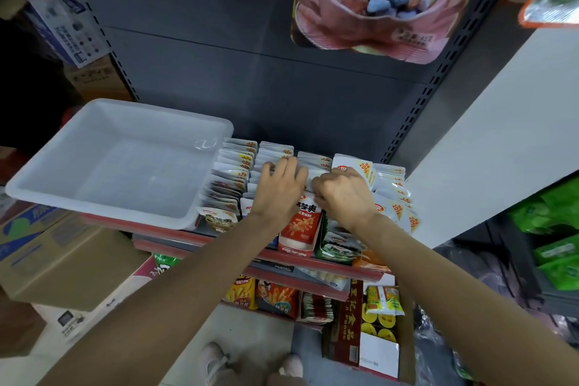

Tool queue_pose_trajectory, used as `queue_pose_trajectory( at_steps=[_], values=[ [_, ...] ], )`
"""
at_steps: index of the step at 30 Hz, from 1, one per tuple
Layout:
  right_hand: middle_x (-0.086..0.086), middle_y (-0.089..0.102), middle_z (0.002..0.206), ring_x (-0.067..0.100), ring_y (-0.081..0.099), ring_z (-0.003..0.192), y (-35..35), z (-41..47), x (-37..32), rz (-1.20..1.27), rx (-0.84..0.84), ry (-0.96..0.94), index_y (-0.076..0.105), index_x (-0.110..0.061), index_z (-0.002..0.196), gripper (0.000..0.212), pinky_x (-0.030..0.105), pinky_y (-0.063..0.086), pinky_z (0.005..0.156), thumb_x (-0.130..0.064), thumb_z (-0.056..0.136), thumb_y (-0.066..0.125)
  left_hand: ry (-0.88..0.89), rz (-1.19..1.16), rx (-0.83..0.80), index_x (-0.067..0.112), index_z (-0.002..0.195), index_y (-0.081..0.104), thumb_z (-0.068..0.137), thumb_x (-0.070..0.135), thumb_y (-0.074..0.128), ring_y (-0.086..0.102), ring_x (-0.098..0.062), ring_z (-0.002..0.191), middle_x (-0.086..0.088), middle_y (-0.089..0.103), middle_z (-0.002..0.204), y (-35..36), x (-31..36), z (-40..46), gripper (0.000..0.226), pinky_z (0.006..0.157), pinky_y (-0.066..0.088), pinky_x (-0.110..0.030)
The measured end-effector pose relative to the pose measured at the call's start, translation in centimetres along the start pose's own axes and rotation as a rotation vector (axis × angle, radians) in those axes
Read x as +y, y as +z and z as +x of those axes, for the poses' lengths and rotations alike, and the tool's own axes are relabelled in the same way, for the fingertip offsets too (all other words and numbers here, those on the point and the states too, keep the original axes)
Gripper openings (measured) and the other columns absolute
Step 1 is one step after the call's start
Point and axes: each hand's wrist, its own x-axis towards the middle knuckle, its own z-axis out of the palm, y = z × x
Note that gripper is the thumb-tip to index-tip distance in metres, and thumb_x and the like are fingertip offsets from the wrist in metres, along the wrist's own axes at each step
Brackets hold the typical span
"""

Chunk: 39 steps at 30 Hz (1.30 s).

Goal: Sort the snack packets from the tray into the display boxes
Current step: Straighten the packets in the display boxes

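While both hands (310,194) seemingly pinch it, packet (301,222) hangs below.

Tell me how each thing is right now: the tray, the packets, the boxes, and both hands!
White tray: on the shelf, nothing visible inside.
Snack packets: standing upright in packed rows.
Red display box: full of packets.
Left hand: fingers spread on the packets.
Right hand: curled, pinching packet tops.

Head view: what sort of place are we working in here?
Most likely a small shop aisle: a slotted metal shelf upright, display boxes packed with snack packets, and more packaged snacks on the shelf below.
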Motion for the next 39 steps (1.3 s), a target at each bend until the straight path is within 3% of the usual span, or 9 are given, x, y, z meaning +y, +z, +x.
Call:
queue_pose_trajectory(
  at_steps=[3,6,9,14,19,26,30,34,39],
  values=[
    [-0.002,0.055,0.051,0.021,0.052,0.051,0.9,-0.7,-0.1,0.048,0.106,-0.049,0.055,-0.016,0.058,0.031,0.022,0.04,0.052,-0.003,0.05,0.082,0.005,0.012,0.058,0.018,0.098,0.055,0.051,0.04,0.084,0.055,-0.02,0.091,-0.003,0.057,0.099,0.3,-0.1,-0.8,0.06,0.076,0.043,-0.035],
    [0.006,0.065,0.078,0.028,0.061,0.079,0.7,-0.8,-0.1,0.111,0.031,-0.052,0.062,-0.011,0.085,0.013,0.032,0.045,0.069,-0.005,0.073,0.066,0.017,0.01,0.108,0.019,0.094,0.056,0.047,0.04,0.085,0.056,-0.019,0.087,-0.001,0.058,0.095,0.9,0.0,-1.1,0.059,0.073,0.043,-0.033],
    [0.009,0.062,0.102,0.029,0.054,0.102,0.5,-0.4,0.5,0.087,-0.032,-0.021,0.057,-0.01,0.106,0.021,0.037,0.041,0.085,-0.013,0.085,0.056,0.009,-0.03,0.051,0.017,0.106,0.052,0.062,0.037,0.079,0.051,-0.021,0.102,-0.004,0.054,0.11,0.8,0.2,-1.1,0.056,0.084,0.04,-0.035],
    [0.015,0.057,0.098,0.032,0.054,0.092,1.2,-0.9,0.4,0.165,0.066,0.066,0.059,-0.005,0.098,0.032,0.039,0.046,0.074,-0.011,0.07,0.073,0.024,-0.208,0.043,0.015,0.117,0.048,0.071,0.03,0.074,0.043,-0.024,0.117,-0.007,0.047,0.124,0.8,-0.5,-1.9,0.055,0.098,0.035,-0.036],
    [0.01,0.049,0.124,0.027,0.046,0.112,0.9,-1.5,1.0,0.221,0.153,0.09,0.048,-0.008,0.128,0.057,0.036,0.042,0.093,-0.025,0.079,0.071,0.019,-0.463,0.045,0.011,0.142,0.033,0.08,0.019,0.06,0.025,-0.018,0.138,-0.004,0.033,0.147,-0.1,-1.7,-1.9,0.068,0.114,0.017,-0.03],
    [0.007,0.011,0.158,0.02,0.015,0.144,0.8,-1.5,-0.2,0.188,-0.068,-0.008,0.011,-0.009,0.15,0.067,0.028,0.005,0.117,-0.029,0.096,0.045,0.154,-0.348,-0.174,0.014,0.15,-0.004,0.096,0.023,0.038,-0.009,-0.012,0.145,-0.002,-0.009,0.158,0.3,-2.2,-0.3,0.07,0.116,-0.006,-0.026],
    [0.004,0.024,0.154,0.02,0.029,0.138,0.3,-1.9,-0.2,0.383,-0.005,0.055,0.027,-0.011,0.147,0.057,0.025,0.021,0.113,-0.023,0.096,0.048,0.156,-0.398,-0.166,0.013,0.151,0.003,0.101,0.028,0.029,-0.002,-0.012,0.146,-0.003,-0.003,0.159,0.1,-2.3,-0.1,0.058,0.117,-0.001,-0.027],
    [0.005,0.049,0.136,0.022,0.045,0.124,-0.5,-2.9,1.2,0.525,0.329,0.233,0.052,-0.01,0.132,0.041,0.034,0.043,0.101,-0.009,0.091,0.052,0.149,-0.455,-0.044,0.009,0.148,0.022,0.101,0.022,0.033,0.015,-0.015,0.144,-0.006,0.019,0.156,-1.3,-2.1,0.3,0.05,0.116,0.004,-0.023],
    [0.003,0.024,0.154,0.02,0.021,0.141,-0.5,-3.3,3.5,0.508,0.045,0.366,0.022,-0.015,0.149,0.059,0.023,0.016,0.113,-0.015,0.096,0.048,0.187,-0.552,-0.098,0.012,0.148,0.019,0.098,0.018,0.039,0.016,-0.016,0.143,-0.005,0.018,0.156,-2.4,-1.4,1.2,0.055,0.117,0.009,-0.027]
  ],
)
